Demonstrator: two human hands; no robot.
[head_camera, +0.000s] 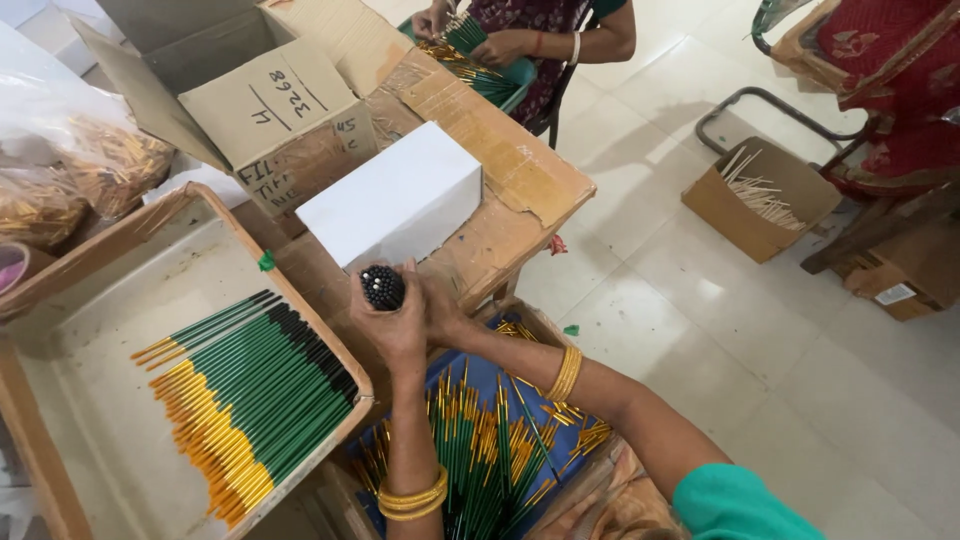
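At far left, clear bags (60, 170) of yellowish sticks, cut off by the frame. Next, a shallow wooden tray (90, 330) holding laid-out pencils (250, 395), green with gold ends and black tips. At centre, left hand (392, 325) clenched round a pencil bundle (382, 287), black ends up, held just below a white box (395, 195) on the cardboard-covered desk (520, 170). Right hand (440, 310) pressed against the bundle's far side, fingers mostly hidden, so grasp impossible to tell for certain. Below, a blue bin (490, 375) of loose pencils. Possible slip: a loosened grasp, pencils sliding out and scattering into the bin or onto the floor. Further right, another person's hands (470, 40) sorting pencils; a carton of sticks (755, 195) on the floor. Bundle's lower length hidden.
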